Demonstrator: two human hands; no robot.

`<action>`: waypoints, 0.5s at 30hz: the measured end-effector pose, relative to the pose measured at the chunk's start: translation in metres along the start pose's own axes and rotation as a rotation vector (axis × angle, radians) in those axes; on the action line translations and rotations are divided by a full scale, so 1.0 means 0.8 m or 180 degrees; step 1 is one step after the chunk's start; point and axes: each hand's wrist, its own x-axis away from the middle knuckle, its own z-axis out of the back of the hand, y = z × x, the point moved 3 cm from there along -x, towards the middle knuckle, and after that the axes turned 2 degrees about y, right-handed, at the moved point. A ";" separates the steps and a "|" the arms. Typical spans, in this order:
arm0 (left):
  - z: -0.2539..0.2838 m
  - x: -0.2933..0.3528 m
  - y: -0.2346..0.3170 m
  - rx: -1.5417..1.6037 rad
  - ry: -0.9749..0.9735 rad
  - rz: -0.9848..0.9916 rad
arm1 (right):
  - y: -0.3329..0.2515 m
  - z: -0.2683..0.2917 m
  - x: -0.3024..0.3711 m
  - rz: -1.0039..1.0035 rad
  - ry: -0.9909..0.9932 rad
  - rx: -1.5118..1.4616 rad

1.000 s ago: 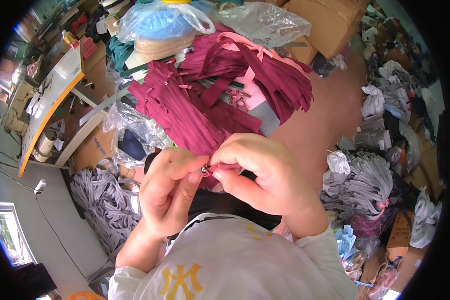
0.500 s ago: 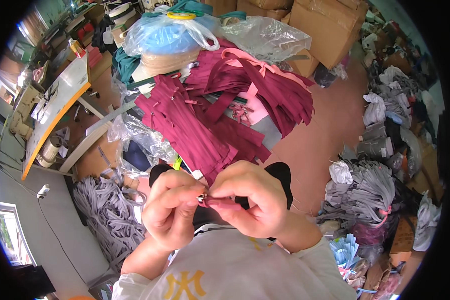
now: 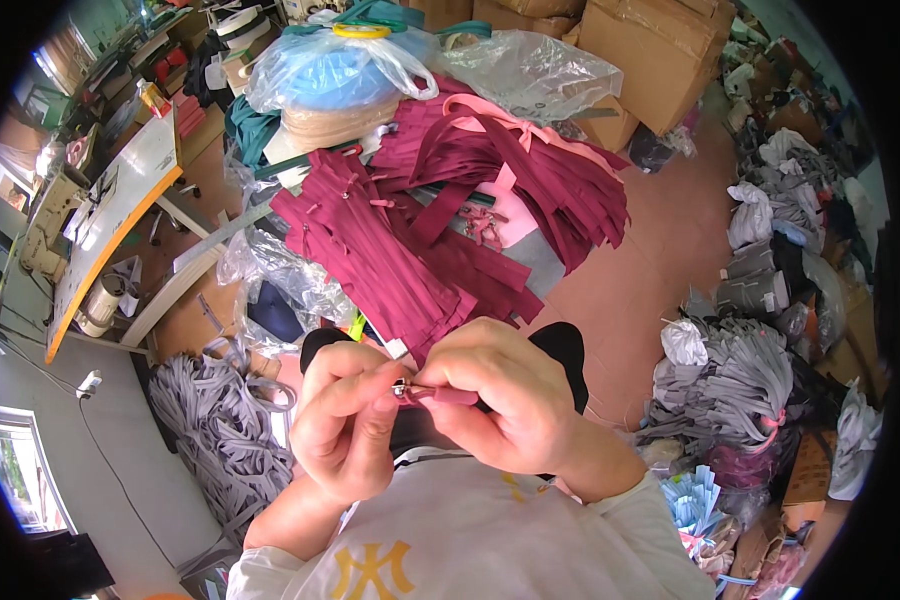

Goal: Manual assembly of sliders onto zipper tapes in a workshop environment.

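The left hand (image 3: 345, 420) is pinching a small metal piece (image 3: 400, 388) between thumb and forefinger, and the thing is being held in front of the person's chest, before the near edge of what is looking like a low bench (image 3: 543, 268). A short maroon tab (image 3: 452, 397) is extending from this piece toward the right hand (image 3: 510, 395). The right fingers are curling against the tab, but I cannot tell if they are gripping it firmly or only supporting it. Whether any strip is joined to the piece, the hands are hiding.

On the bench, maroon strips (image 3: 375, 260) are lying in a thick pile, reaching toward the near edge. By my judgement, the work is standing partway: several small pulls (image 3: 348, 197) are already sitting on the pile at its far left end, while a little heap of loose pulls (image 3: 482, 230) is waiting between the pile and a looped maroon bundle (image 3: 580, 195) at the right edge. The piece in the fingers is seeming not yet finished.
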 end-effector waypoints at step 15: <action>0.000 -0.012 0.015 -0.1309 -0.0380 -0.0783 | -0.002 -0.002 0.000 0.0560 0.0015 0.0767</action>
